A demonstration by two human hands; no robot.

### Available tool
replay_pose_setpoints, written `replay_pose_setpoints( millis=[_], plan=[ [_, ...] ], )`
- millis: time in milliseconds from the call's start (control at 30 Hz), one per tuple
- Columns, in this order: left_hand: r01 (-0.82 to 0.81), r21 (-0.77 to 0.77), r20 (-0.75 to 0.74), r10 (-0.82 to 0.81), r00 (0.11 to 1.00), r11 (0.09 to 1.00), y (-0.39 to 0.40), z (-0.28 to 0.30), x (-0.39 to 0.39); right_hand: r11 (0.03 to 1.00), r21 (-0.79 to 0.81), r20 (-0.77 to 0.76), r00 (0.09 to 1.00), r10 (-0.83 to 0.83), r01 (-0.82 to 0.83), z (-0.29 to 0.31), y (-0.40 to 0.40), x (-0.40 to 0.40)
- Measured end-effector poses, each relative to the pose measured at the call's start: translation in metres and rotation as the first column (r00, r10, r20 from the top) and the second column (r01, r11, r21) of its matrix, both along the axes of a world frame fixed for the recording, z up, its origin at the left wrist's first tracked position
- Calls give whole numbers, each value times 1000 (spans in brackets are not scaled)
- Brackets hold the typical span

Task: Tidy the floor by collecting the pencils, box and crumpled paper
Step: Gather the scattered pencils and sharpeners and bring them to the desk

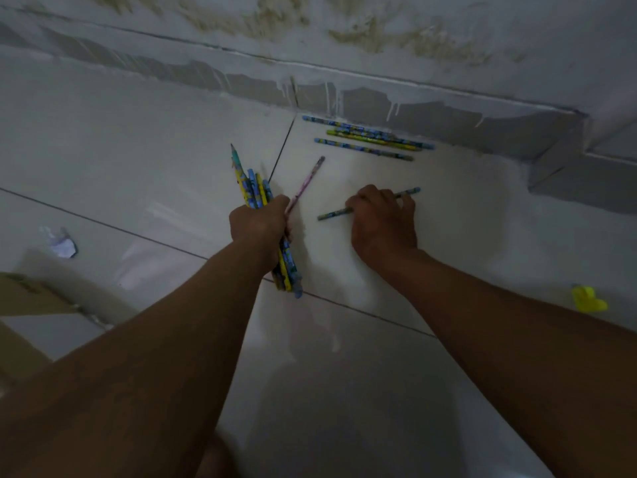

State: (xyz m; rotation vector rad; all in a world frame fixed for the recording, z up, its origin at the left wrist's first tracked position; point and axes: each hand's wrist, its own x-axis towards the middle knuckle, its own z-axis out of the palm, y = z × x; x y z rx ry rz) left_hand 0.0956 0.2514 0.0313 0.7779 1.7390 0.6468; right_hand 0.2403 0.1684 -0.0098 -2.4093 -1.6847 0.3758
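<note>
My left hand (258,225) is shut on a bundle of pencils (253,186), blue and yellow, with a pink pencil (310,179) sticking out to the right. My right hand (382,219) rests on the floor with its fingers curled over a single dark pencil (332,213) that lies flat on the tile. Several more pencils (365,138) lie side by side against the wall base. A crumpled white paper (62,243) sits on the floor at the left. A brown cardboard box (24,298) shows at the left edge, partly cut off.
A crumpled yellow paper (587,300) lies on the floor at the right. The grey skirting of the wall (431,112) runs across the back, with a step in it at the far right. Light floor tiles (344,374) lie below my arms.
</note>
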Motion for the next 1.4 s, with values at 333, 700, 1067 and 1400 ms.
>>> replay_pose_setpoints(
  millis=[333, 700, 1067, 1400],
  plan=[
    [137, 54, 6, -138, 990, 989, -10, 17, 5, 969, 246, -46, 999, 14, -2, -3, -11, -12],
    [75, 9, 194, -76, 978, 997, -8, 32, 15, 920, 356, -562, 824, 70, 164, 25, 16, -40],
    [-70, 39, 138, 64, 988, 997, -3, 35, 10, 973, 182, -570, 822, -15, 143, 16, 2, -43],
    [-78, 27, -19, 79, 997, 997, 14, 22, -9, 992, 123, -564, 825, 38, 38, 21, 23, -47]
  ],
)
